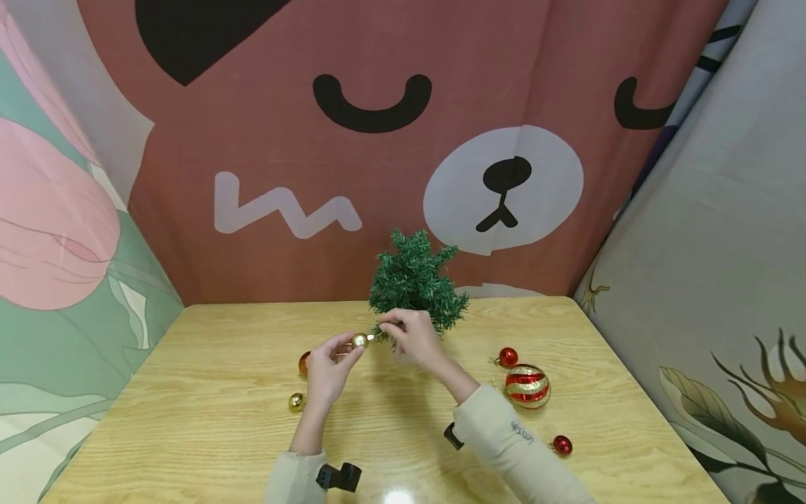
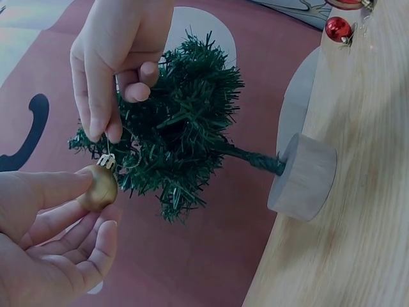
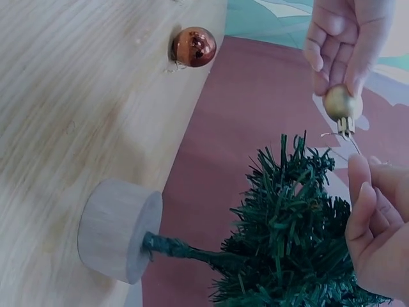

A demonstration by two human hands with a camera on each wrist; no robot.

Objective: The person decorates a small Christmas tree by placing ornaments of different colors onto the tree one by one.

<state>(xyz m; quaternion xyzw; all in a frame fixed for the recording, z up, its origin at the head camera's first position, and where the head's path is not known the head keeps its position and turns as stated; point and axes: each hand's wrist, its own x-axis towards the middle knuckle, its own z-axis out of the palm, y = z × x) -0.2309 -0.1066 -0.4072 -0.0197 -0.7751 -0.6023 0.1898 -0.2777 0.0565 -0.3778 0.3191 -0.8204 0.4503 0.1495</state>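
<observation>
Between thumb and fingers, my left hand [image 1: 329,367] holds a matte gold bauble [image 2: 101,188] with a gold cap. The thin wire loop [image 3: 355,144] on that cap is pinched by my right hand [image 1: 412,337] at its fingertips. Both hands are just in front of a small green artificial Christmas tree [image 1: 412,280]. In the wrist views the tree stands on a round pale wooden base [image 2: 303,178]; the head view hides this base behind the right hand and branches.
Left of the hands lie a copper-orange bauble [image 3: 194,47] and a shiny gold bauble [image 1: 297,402]. On the right are a red bauble [image 1: 507,357], a large red-and-gold striped bauble [image 1: 527,386] and another red bauble [image 1: 562,445]. A printed curtain [image 1: 283,140] hangs behind the wooden table [image 1: 220,420].
</observation>
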